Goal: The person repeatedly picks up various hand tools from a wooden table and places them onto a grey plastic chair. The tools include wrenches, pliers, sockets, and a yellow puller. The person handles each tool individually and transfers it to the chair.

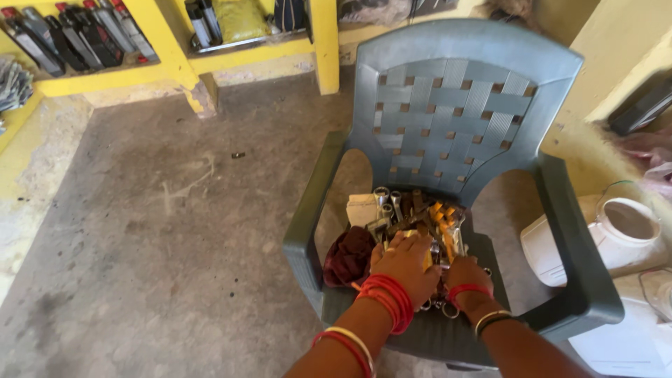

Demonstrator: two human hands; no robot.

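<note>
Resting on a heap of wrenches (413, 213) on the grey plastic chair (448, 91), the left hand (406, 262) lies spread, fingers apart; the right hand (467, 271) seems curled, its grip unclear; a maroon cloth (348, 255) lies beside.

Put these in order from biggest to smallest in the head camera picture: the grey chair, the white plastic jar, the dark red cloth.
1. The grey chair, biggest by far.
2. The white plastic jar, though it is partly cut off by the chair arm.
3. The dark red cloth, bunched on the seat, looks smallest.
</note>
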